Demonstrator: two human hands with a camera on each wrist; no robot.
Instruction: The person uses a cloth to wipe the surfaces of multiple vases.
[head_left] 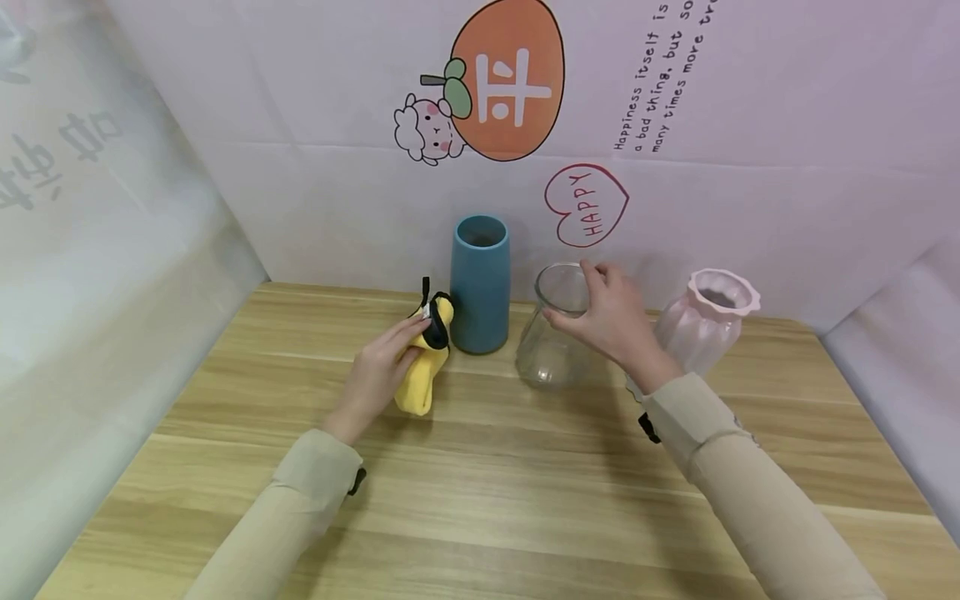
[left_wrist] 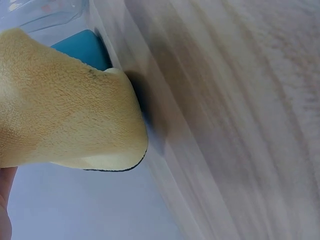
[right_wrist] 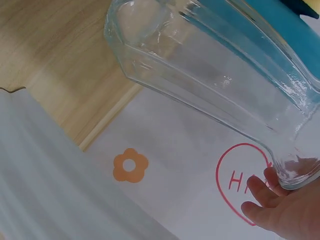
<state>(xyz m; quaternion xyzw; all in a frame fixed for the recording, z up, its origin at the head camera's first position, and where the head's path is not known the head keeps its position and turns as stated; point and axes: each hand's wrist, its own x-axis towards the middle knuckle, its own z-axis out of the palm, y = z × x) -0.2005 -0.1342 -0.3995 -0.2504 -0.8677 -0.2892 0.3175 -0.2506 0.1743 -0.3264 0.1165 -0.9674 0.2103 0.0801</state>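
Note:
My left hand (head_left: 380,367) grips a folded yellow cloth (head_left: 420,385) with black trim, just left of a tall blue vase (head_left: 480,292). In the left wrist view the fuzzy cloth (left_wrist: 75,110) hangs close above the tabletop and hides most of that hand. With thumb and fingers spread across its rim, my right hand (head_left: 617,321) holds a clear glass vase (head_left: 551,354), wide at the base. The right wrist view shows fingertips at the neck of the glass vase (right_wrist: 200,85). Whether its base touches the table, I cannot tell.
Right of the glass vase, partly behind the right forearm, stands a pink fluted vase (head_left: 697,329) with a scalloped rim. All stand on a wood-grain table (head_left: 480,500). A white printed sheet (head_left: 315,192) rises along the table's back edge, and pale sheets hang at both sides.

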